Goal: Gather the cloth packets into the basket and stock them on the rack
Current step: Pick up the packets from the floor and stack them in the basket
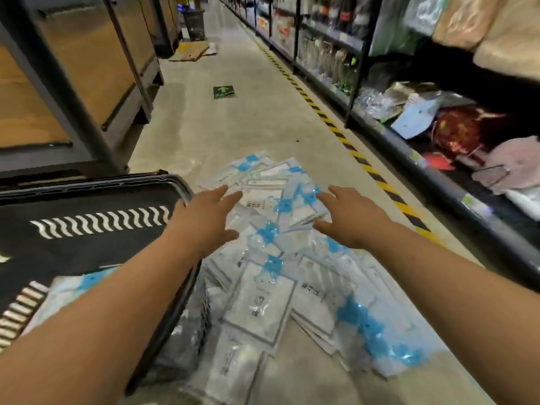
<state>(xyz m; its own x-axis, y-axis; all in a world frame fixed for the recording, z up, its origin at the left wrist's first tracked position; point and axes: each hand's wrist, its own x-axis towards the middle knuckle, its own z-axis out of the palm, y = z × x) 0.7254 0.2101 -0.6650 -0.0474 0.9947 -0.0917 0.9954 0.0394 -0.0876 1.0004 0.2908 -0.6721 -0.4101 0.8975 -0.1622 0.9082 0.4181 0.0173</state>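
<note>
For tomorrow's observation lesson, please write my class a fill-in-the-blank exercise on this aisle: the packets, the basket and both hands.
1. The pile of cloth packets lies on the ____.
2. The black basket stands on the person's ____ side.
3. The left hand and the right hand reach over the pile, holding ____.
4. The arrow sign beyond the pile is coloured ____.

Missing words: floor, left, nothing, green.

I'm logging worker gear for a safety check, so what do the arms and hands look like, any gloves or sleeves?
The left hand and right hand are bare: no gloves, no rings that I can make out. The left forearm and right forearm are bare too, with no sleeve, watch or wristband in view. Slight blur could hide small marks.
</note>
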